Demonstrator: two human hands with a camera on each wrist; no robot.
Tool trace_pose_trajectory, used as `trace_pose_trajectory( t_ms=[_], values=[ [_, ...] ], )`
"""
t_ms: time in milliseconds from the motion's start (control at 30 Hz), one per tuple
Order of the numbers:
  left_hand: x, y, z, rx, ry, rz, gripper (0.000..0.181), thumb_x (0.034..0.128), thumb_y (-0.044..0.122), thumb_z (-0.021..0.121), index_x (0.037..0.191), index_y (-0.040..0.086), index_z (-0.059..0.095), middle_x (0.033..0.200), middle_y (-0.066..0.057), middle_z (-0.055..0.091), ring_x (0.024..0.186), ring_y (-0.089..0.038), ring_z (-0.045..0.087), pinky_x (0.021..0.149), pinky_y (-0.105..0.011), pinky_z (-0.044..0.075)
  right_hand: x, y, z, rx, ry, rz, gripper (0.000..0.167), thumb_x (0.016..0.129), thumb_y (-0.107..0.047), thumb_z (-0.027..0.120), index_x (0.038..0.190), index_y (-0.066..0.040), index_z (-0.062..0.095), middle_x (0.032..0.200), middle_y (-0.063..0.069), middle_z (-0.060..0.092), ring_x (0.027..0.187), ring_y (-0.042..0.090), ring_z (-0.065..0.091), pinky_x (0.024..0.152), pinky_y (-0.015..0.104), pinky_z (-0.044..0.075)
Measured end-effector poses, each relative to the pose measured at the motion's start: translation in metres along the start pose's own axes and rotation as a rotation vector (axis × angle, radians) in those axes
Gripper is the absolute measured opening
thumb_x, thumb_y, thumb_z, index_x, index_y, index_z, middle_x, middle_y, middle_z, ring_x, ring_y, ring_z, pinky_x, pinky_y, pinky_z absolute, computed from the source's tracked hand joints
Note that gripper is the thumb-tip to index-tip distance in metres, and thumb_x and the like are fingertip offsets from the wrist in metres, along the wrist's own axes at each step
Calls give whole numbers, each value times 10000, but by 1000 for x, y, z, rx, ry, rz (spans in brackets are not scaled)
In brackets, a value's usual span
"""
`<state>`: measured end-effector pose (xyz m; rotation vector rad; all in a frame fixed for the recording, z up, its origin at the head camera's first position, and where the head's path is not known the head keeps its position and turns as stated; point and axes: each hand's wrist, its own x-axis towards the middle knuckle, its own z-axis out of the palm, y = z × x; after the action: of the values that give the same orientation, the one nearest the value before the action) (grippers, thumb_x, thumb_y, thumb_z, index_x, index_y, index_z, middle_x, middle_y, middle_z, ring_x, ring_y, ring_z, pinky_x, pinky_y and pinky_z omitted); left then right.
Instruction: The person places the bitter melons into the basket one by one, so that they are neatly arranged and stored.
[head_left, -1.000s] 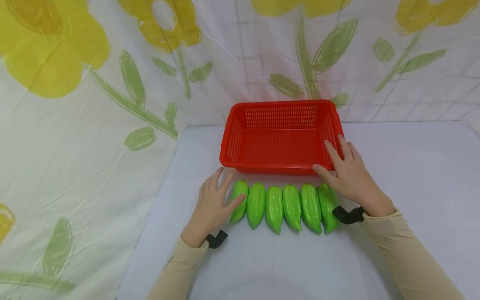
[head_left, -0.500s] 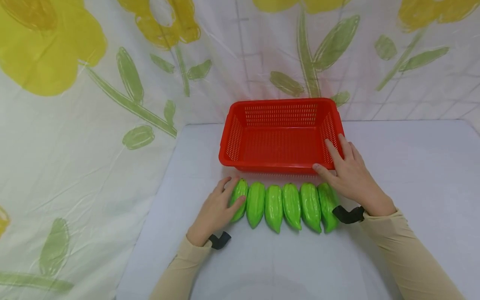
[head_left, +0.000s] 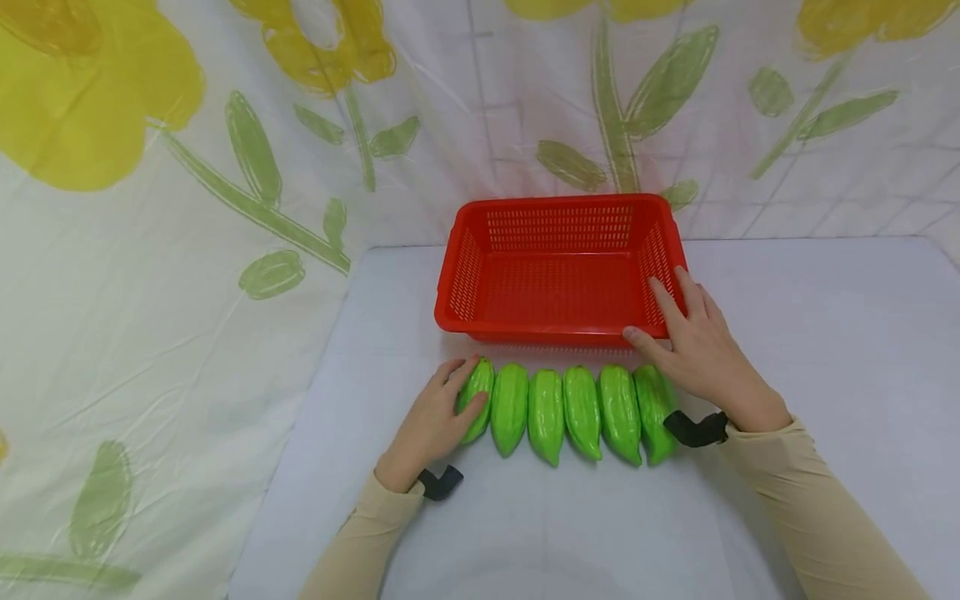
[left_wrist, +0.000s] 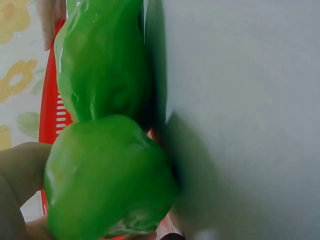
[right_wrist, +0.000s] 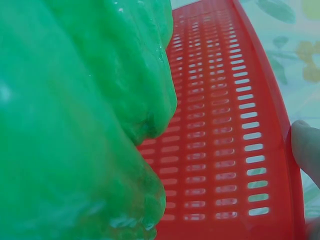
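Note:
Several glossy green pepper-like vegetables, ribbed and tapered to a point, lie side by side in a row in front of a red plastic basket. My left hand grips the leftmost green vegetable, thumb on its upper face and fingers around its far end. In the left wrist view, this vegetable sits against the fingers, with its neighbour just beyond. My right hand rests at the basket's right front corner with fingers spread; its thumb touches the front rim. The rightmost vegetable lies partly beneath that wrist.
A white table carries everything. Behind it and to the left hangs a pale curtain printed with yellow flowers. The basket has slotted walls and stands close to the curtain. Black bands show at both wrists.
My left hand has shifted slightly right and closed its fingers around the leftmost vegetable. The right hand and the basket have stayed in place.

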<state>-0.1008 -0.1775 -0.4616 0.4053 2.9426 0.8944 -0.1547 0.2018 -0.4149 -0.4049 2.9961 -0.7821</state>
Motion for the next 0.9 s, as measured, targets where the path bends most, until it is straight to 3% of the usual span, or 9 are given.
trace_pose_trajectory(
  t_ms=[200,400,567,900],
  values=[
    [1,-2,1,-79,23,-7,590,1021,296,642,1566,136,482,1494,-99,558,1340,-288,573,1106,-476,498,-1,-2,-1,5,-12,12,956,1013,-604,541,1672,-54,121,1735,212,-98,1527,596,79,1118,825,215],
    [1,-2,-1,-106,45,-22,578,1001,273,664,1543,141,515,1471,-86,581,1197,-244,610,957,-418,561,-1,-2,-1,8,-2,2,955,1014,-599,540,1667,-37,128,1729,235,-74,1513,610,98,1075,845,251],
    [1,0,-9,-103,72,-14,572,1003,261,663,1539,124,518,1438,-89,604,1036,-210,622,849,-368,564,-1,-2,0,13,-1,5,961,1012,-606,540,1669,-42,122,1729,231,-72,1519,600,91,1079,844,247],
    [0,0,-32,-117,135,-32,560,1002,239,661,1531,114,527,1403,-93,625,1010,-222,647,832,-367,582,-1,-1,-1,17,-10,6,963,1014,-598,541,1670,-41,109,1728,234,-77,1518,602,87,1085,842,241]
  ],
)
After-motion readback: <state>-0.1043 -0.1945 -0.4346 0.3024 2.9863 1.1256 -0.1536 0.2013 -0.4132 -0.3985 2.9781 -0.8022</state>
